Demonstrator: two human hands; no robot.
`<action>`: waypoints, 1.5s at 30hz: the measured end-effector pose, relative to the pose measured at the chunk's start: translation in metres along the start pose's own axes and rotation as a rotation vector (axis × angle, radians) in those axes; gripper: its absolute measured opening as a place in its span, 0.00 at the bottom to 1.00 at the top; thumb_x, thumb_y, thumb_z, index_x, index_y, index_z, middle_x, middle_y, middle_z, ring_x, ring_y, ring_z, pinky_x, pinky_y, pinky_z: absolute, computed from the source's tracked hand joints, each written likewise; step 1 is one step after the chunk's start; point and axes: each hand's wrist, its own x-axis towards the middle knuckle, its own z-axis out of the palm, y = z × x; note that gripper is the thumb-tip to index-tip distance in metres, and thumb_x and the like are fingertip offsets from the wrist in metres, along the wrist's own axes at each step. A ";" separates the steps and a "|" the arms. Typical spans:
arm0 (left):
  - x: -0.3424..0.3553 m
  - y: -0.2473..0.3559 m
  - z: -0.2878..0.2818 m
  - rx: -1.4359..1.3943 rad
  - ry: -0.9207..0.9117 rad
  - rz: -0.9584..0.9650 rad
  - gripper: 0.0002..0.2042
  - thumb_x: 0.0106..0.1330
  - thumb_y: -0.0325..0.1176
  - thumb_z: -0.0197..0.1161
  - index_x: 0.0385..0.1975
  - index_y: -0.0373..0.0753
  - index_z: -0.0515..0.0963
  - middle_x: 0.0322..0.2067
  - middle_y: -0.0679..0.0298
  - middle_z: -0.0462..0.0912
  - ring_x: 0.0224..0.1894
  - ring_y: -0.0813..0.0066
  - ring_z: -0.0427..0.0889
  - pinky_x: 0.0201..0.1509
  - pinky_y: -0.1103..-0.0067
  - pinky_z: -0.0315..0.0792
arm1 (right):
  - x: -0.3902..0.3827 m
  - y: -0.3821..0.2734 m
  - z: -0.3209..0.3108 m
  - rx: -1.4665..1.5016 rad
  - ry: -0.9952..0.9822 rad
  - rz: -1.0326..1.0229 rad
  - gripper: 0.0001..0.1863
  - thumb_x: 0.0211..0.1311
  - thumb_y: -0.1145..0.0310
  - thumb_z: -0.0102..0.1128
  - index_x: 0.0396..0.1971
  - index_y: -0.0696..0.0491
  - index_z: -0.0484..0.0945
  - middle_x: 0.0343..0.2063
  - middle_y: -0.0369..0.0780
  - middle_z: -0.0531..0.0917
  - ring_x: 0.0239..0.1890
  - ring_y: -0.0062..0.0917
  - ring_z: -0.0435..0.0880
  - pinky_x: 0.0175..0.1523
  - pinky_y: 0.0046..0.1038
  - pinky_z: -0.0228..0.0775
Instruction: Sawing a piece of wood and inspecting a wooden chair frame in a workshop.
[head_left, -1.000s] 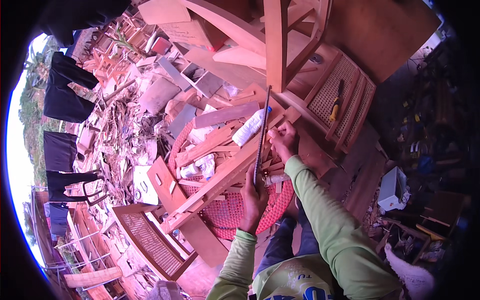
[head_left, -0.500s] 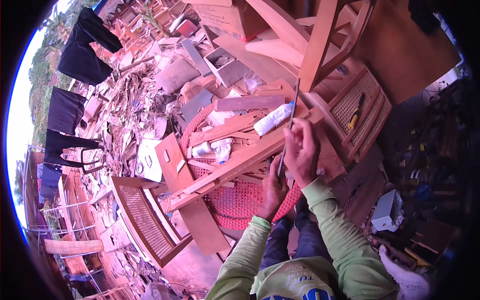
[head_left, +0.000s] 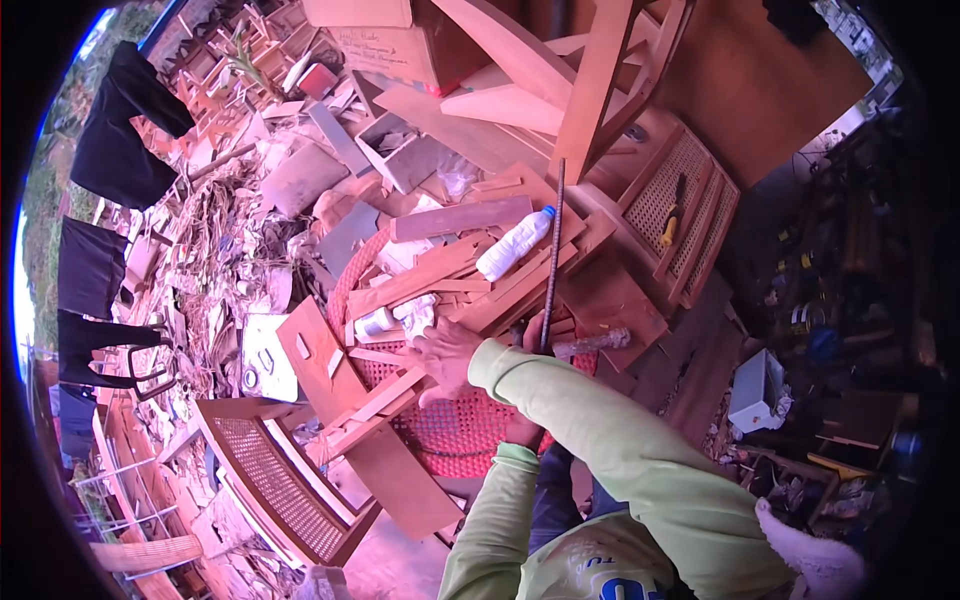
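Cluttered debris (head_left: 240, 260) lies left of the round, red woven-mesh seat (head_left: 455, 430). Above the seat's right part, the left hand (head_left: 534, 332), largely hidden by the right arm's pale-green sleeve (head_left: 590, 410), is closed around a dark, ridged metal rod (head_left: 555, 255). Over its left part, the right hand (head_left: 447, 355) lies across a long brown wooden beam (head_left: 388, 398), fingers slightly apart; whether it grips cannot be told.

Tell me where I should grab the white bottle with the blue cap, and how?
Probably around the middle of the white bottle, from above: it lies on its side on wood pieces, leaving its long body exposed. Keep left of the dark rod, which appears near the blue cap.
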 end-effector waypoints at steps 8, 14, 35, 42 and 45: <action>0.058 0.075 -0.022 -0.863 -0.149 -0.632 0.29 0.79 0.40 0.61 0.76 0.38 0.63 0.73 0.54 0.70 0.74 0.58 0.70 0.77 0.65 0.67 | -0.016 0.030 0.032 -0.156 0.152 0.198 0.37 0.51 0.49 0.74 0.57 0.56 0.76 0.49 0.48 0.81 0.55 0.41 0.81 0.60 0.58 0.64; 0.030 0.037 -0.045 -1.143 -0.019 -0.782 0.30 0.81 0.44 0.58 0.77 0.38 0.63 0.73 0.54 0.70 0.73 0.59 0.71 0.77 0.64 0.67 | -0.018 0.014 0.030 -0.549 0.098 0.525 0.25 0.77 0.60 0.45 0.67 0.55 0.71 0.62 0.51 0.77 0.67 0.56 0.71 0.73 0.74 0.45; 0.093 0.074 -0.076 -0.991 -0.008 -0.738 0.23 0.80 0.37 0.57 0.72 0.40 0.68 0.53 0.55 0.78 0.52 0.63 0.79 0.58 0.67 0.74 | -0.026 0.053 0.023 -0.330 -0.005 0.650 0.22 0.79 0.59 0.41 0.65 0.48 0.76 0.59 0.49 0.77 0.66 0.52 0.71 0.74 0.81 0.35; 0.154 0.129 -0.090 -0.572 0.064 -0.527 0.22 0.78 0.32 0.59 0.69 0.41 0.70 0.41 0.53 0.81 0.41 0.64 0.82 0.46 0.69 0.76 | -0.024 0.048 0.015 -0.234 -0.079 0.629 0.24 0.77 0.59 0.46 0.67 0.51 0.74 0.60 0.49 0.76 0.68 0.52 0.70 0.74 0.81 0.35; 0.202 0.142 -0.093 -0.409 0.091 -0.425 0.21 0.77 0.30 0.60 0.68 0.41 0.71 0.36 0.53 0.83 0.35 0.64 0.84 0.41 0.69 0.77 | -0.046 0.042 0.008 -0.194 0.436 0.281 0.23 0.64 0.64 0.65 0.57 0.55 0.77 0.56 0.50 0.77 0.63 0.51 0.75 0.69 0.66 0.60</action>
